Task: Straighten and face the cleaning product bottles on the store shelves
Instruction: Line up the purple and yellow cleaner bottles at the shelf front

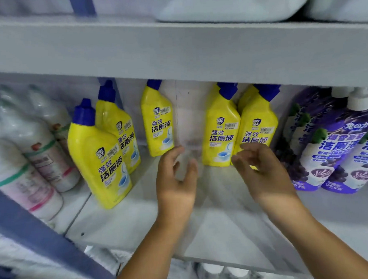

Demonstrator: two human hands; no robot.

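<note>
Your left hand (176, 178) and right hand (263, 169) hover on the shelf (215, 229) between yellow bottles (221, 135) – each grip loose, holding nothing. The bottles stand scattered far back and left; a careless reach could topple the tall, narrow-based pair beside your right fingers.

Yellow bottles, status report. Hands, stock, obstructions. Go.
Left hand and right hand both open, holding nothing, in the shelf gap. Yellow bottles upright, labels forward, rows uneven. Nothing blocking the reach.
</note>
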